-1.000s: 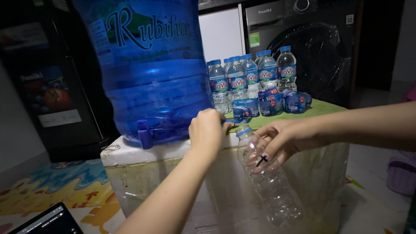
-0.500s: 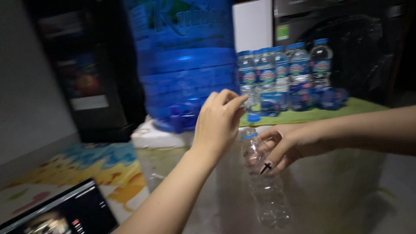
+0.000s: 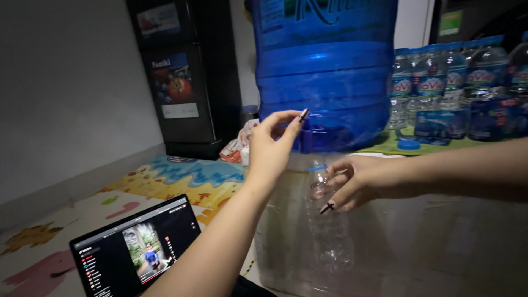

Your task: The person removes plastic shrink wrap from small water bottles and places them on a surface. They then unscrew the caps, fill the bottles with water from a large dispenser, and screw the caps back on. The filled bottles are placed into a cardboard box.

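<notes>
Large blue water jug (image 3: 330, 71) standing upright on the surface (image 3: 440, 220), filling the upper middle of the view, its small blue tap (image 3: 304, 137) jutting from the lower front wall toward the camera. Behind and to the right, a cluster of small filled bottles (image 3: 451, 82) on a green mat (image 3: 385, 146), well apart from both hands. On the floor at lower left, an open laptop (image 3: 137, 247) on a colourful play mat (image 3: 181, 176).

Clear empty bottle (image 3: 329, 231) hanging in front of the surface's near face, long axis close to vertical, open neck with blue ring up, just below the tap and a little to its right. Right hand (image 3: 363, 179) wrapped around the bottle's shoulder, fingers closed on it from the right side. Left hand (image 3: 272, 148) raised to the left of the tap, thumb and forefinger pinched narrow, fingertips (image 3: 301, 115) at the tap's top; actual contact hard to tell. Left hand the nearer to the tap, right hand directly under it with the bottle's mouth.
</notes>
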